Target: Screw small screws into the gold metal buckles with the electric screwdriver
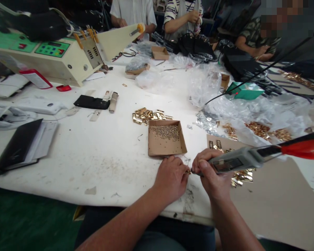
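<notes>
My right hand (216,174) is wrapped round a grey electric screwdriver (231,161), whose tip points left at my left hand. Between the thumb and fingers of my left hand (172,177) is a small gold metal fitting (188,171), mostly hidden. The screwdriver tip meets or nearly meets that fitting; my fingers cover the exact contact. Just beyond my left hand stands a shallow cardboard box (162,152) with many tiny screws (167,132) inside. A heap of gold metal fittings (146,115) lies behind the box. More gold fittings (242,177) lie under and beside the screwdriver.
A brown cardboard sheet (279,205) covers the table's right side. Plastic bags (209,87) and a green box (246,91) lie behind it. At left are a black folder (18,146), a black pouch (91,102) and a cream machine (68,62). Several people work across the table.
</notes>
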Demonstrator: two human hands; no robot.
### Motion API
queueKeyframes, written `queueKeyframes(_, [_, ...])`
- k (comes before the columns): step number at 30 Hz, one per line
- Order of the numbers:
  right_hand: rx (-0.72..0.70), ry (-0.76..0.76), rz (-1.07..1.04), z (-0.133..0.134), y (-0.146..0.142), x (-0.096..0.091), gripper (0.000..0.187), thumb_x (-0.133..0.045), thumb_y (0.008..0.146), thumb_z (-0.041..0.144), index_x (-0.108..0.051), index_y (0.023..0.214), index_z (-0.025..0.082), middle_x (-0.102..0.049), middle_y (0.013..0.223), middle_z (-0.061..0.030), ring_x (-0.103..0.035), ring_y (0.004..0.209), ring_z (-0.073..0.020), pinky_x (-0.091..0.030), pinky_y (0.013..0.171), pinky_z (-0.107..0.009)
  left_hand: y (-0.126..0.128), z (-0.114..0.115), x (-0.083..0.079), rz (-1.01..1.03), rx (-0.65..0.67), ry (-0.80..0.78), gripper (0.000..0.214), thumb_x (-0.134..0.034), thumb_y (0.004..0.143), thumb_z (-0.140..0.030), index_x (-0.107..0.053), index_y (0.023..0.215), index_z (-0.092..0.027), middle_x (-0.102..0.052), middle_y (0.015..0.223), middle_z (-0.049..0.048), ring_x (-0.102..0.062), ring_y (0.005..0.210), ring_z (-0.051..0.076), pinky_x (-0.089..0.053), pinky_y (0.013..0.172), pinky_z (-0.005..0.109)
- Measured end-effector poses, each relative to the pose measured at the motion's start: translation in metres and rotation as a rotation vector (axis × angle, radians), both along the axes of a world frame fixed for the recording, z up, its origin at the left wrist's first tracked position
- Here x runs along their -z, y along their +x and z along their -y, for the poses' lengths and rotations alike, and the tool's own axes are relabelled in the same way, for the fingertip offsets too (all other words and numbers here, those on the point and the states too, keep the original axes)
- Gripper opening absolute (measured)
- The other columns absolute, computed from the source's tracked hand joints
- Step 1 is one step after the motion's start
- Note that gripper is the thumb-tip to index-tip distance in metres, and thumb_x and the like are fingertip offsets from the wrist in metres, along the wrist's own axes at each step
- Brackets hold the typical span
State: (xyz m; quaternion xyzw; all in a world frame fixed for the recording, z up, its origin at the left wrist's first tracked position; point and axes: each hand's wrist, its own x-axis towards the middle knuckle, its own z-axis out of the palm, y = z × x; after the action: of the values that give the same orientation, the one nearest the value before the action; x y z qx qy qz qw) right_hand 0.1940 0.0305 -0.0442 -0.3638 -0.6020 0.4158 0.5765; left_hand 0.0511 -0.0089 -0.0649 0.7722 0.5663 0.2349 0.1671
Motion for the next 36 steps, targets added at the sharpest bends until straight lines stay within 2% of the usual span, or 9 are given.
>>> queueKeyframes(3, [-0.021, 0.007, 0.03, -0.003, 0.0, -0.003, 0.022, -0.074, 0.086, 0.031, -0.06, 0.072, 0.021, -0.056, 0.065, -0.0009, -0.054, 0.059, -0.017, -0.046, 0.055, -0.032, 0.001, 0.0, 0.003, -0.008, -0.008, 0.013, 0.006, -0.064, 0.09, -0.024, -0.07, 0.09, -0.023, -0.063, 0.09, 0.0045, -0.054, 0.093, 0.026, -0.04, 0.075, 0.043])
queueKeyframes(7, [-0.14, -0.01, 0.101, -0.008, 0.0, -0.007, 0.024, -0.074, 0.086, 0.029, -0.059, 0.069, 0.021, -0.056, 0.064, -0.0006, -0.053, 0.058, -0.0162, -0.044, 0.055, -0.032, 0.003, 0.0, 0.008, 0.025, -0.033, 0.028, 0.009, -0.061, 0.091, -0.024, -0.07, 0.09, -0.023, -0.062, 0.088, 0.0049, -0.053, 0.092, 0.026, -0.04, 0.076, 0.043])
queueKeyframes(14, [-0.279, -0.043, -0.08, -0.006, 0.001, 0.0, 0.019, -0.069, 0.09, 0.027, -0.055, 0.078, 0.024, -0.053, 0.063, 0.0027, -0.053, 0.056, -0.0158, -0.043, 0.054, -0.031, 0.005, 0.003, 0.011, 0.041, -0.037, 0.042, 0.014, -0.058, 0.095, -0.026, -0.069, 0.089, -0.021, -0.062, 0.091, 0.006, -0.053, 0.095, 0.026, -0.041, 0.079, 0.042])
queueKeyframes(18, [-0.351, -0.045, -0.058, -0.005, 0.001, 0.001, 0.018, -0.069, 0.09, 0.023, -0.055, 0.079, 0.024, -0.054, 0.064, 0.002, -0.053, 0.057, -0.0163, -0.043, 0.053, -0.032, 0.006, 0.005, 0.011, 0.022, -0.067, 0.036, 0.015, -0.057, 0.095, -0.025, -0.068, 0.086, -0.019, -0.062, 0.089, 0.0058, -0.053, 0.094, 0.026, -0.041, 0.077, 0.042])
queueKeyframes(23, [-0.361, -0.075, -0.077, -0.01, 0.002, 0.002, 0.023, -0.069, 0.091, 0.026, -0.052, 0.076, 0.024, -0.052, 0.062, 0.0034, -0.052, 0.055, -0.0147, -0.041, 0.052, -0.03, 0.006, 0.007, 0.011, 0.017, -0.06, 0.053, 0.02, -0.056, 0.097, -0.029, -0.068, 0.085, -0.019, -0.062, 0.09, 0.0064, -0.053, 0.093, 0.026, -0.04, 0.077, 0.042])
queueKeyframes(29, [-0.432, -0.079, -0.093, -0.011, 0.002, 0.003, 0.02, -0.069, 0.091, 0.024, -0.054, 0.078, 0.023, -0.053, 0.063, 0.0032, -0.052, 0.055, -0.0136, -0.04, 0.051, -0.029, 0.005, 0.008, 0.011, 0.022, -0.075, 0.063, 0.021, -0.056, 0.097, -0.03, -0.068, 0.084, -0.02, -0.062, 0.09, 0.0069, -0.053, 0.093, 0.026, -0.04, 0.076, 0.042])
queueKeyframes(36, [-0.443, -0.069, -0.114, -0.012, 0.002, 0.001, 0.021, -0.068, 0.092, 0.026, -0.053, 0.077, 0.023, -0.052, 0.062, 0.0043, -0.051, 0.05, -0.0122, -0.039, 0.047, -0.028, 0.006, 0.01, 0.009, 0.027, -0.074, 0.054, 0.013, -0.061, 0.093, -0.026, -0.069, 0.086, -0.02, -0.063, 0.092, 0.0059, -0.052, 0.095, 0.026, -0.04, 0.077, 0.041])
